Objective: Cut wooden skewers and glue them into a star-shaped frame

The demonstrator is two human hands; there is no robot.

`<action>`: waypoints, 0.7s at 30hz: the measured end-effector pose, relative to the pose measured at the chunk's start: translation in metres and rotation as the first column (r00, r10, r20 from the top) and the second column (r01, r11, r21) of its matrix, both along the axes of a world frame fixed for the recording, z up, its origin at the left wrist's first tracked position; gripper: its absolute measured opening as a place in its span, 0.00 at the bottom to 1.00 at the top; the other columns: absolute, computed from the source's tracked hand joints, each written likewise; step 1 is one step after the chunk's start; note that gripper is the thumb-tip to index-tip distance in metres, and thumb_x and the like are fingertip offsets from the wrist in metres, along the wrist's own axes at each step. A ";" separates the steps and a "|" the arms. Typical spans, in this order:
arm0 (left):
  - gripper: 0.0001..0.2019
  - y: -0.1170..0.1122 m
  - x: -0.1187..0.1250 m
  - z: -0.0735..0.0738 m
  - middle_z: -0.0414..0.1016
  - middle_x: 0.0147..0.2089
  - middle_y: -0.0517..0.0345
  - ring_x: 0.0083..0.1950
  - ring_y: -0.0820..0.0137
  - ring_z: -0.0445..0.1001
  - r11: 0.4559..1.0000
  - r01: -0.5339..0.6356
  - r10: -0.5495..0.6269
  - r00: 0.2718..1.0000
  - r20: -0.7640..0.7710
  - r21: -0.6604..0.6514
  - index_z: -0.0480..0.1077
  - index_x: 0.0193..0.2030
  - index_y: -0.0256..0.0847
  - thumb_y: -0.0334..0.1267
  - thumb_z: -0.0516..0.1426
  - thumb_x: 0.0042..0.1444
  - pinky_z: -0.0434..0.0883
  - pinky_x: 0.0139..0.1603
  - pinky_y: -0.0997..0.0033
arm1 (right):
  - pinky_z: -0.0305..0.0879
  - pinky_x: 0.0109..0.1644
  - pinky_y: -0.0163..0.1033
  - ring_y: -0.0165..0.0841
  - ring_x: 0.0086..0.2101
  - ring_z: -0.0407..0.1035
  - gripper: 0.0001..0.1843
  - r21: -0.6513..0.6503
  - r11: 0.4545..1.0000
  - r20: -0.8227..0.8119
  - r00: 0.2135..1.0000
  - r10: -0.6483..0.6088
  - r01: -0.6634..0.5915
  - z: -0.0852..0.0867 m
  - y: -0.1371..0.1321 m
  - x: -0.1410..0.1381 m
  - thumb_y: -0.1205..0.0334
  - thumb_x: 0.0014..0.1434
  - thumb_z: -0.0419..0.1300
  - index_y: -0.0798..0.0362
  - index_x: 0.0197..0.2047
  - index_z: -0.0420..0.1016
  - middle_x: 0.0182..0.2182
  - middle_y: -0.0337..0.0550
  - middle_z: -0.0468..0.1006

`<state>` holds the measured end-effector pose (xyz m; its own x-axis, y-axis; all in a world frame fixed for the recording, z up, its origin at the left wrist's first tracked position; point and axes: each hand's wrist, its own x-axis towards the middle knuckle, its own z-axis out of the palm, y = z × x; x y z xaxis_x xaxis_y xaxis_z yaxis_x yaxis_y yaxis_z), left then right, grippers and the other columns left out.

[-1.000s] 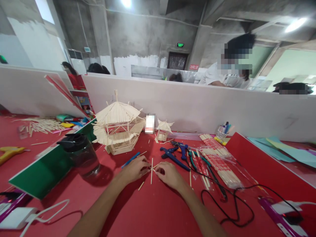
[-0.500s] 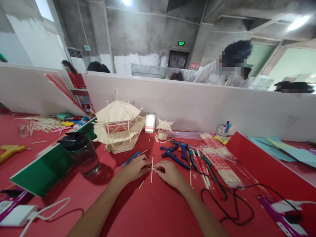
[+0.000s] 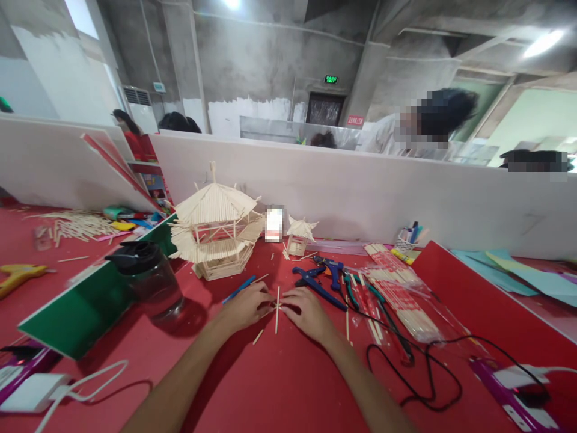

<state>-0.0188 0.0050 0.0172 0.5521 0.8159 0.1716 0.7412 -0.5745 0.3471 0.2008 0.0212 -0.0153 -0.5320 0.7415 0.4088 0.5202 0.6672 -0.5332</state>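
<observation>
Thin wooden sticks [image 3: 277, 310] lie crossed like a star on the red table [image 3: 288, 385]. My left hand [image 3: 246, 307] pinches the crossing from the left with curled fingers. My right hand [image 3: 306, 310] presses on it from the right, fingers closed against the sticks. A short loose stick [image 3: 258, 337] lies just below my left hand. A large stick-built pavilion [image 3: 214, 231] stands behind my left hand, and a small one [image 3: 300, 236] behind the sticks.
Blue pliers [image 3: 318, 282] and packs of chopsticks [image 3: 401, 294] lie right of my right hand. A dark-lidded jar [image 3: 146, 279] and a green board [image 3: 85, 307] stand left. A black cable [image 3: 419, 373] loops at the right. People sit behind the white partition [image 3: 360, 192].
My right hand has shifted slightly up and left, closer onto the crossing of the sticks. My left hand has stayed in place. A person behind the partition has moved to the right.
</observation>
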 end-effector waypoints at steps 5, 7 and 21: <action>0.08 0.001 -0.001 -0.002 0.72 0.41 0.55 0.43 0.66 0.71 1.000 0.004 -0.004 1.000 -0.004 0.011 0.78 0.44 0.45 0.36 0.57 0.63 0.65 0.45 0.69 | 0.65 0.54 0.46 0.38 0.45 0.72 0.10 0.014 1.000 0.012 1.000 0.001 -0.001 -0.004 0.001 0.000 0.64 0.62 0.61 0.45 0.44 0.83 0.43 0.42 0.82; 0.08 0.001 -0.001 -0.002 0.72 0.41 0.55 0.43 0.66 0.71 1.000 0.004 -0.004 1.000 -0.004 0.012 0.78 0.43 0.45 0.36 0.56 0.63 0.65 0.44 0.69 | 0.65 0.54 0.46 0.38 0.45 0.72 0.10 0.014 1.000 0.017 1.000 -0.003 0.002 -0.004 0.001 -0.001 0.64 0.63 0.61 0.44 0.44 0.83 0.43 0.42 0.82; 0.09 0.002 0.000 -0.004 0.72 0.39 0.56 0.43 0.66 0.71 1.000 0.015 -0.014 1.000 -0.018 0.021 0.79 0.41 0.44 0.38 0.56 0.64 0.65 0.45 0.68 | 0.65 0.53 0.43 0.37 0.44 0.72 0.09 0.006 1.000 0.009 1.000 -0.012 0.012 -0.005 0.001 -0.002 0.65 0.60 0.64 0.45 0.43 0.83 0.42 0.40 0.83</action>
